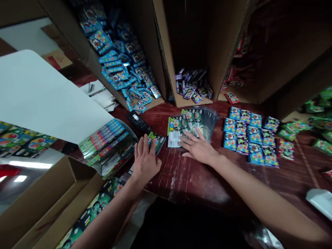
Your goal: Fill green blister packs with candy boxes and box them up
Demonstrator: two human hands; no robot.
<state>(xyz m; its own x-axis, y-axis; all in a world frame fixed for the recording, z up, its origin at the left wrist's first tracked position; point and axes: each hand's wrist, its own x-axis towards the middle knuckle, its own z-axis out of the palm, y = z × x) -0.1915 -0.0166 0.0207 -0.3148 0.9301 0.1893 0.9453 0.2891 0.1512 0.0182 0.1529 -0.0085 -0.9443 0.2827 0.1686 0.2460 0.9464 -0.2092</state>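
My left hand (145, 159) lies flat over a dark printed pack (158, 141) near the table's front left, fingers stretched and the thumb out to the side. My right hand (198, 148) rests palm down with spread fingers on the near edge of a fan of clear plastic sleeves with green and black print (190, 119). To the right of the fan, small blue and purple packets (255, 135) lie in rows on the dark red table (181, 176).
Cardboard boxes hold blue packets (116, 65), purple packets (193, 86) and red packets (236, 74). Green packets (295, 128) lie at the right. A black object (138, 121) sits behind my left hand, beside stacked printed boxes (103, 138). An open carton (49, 197) stands lower left.
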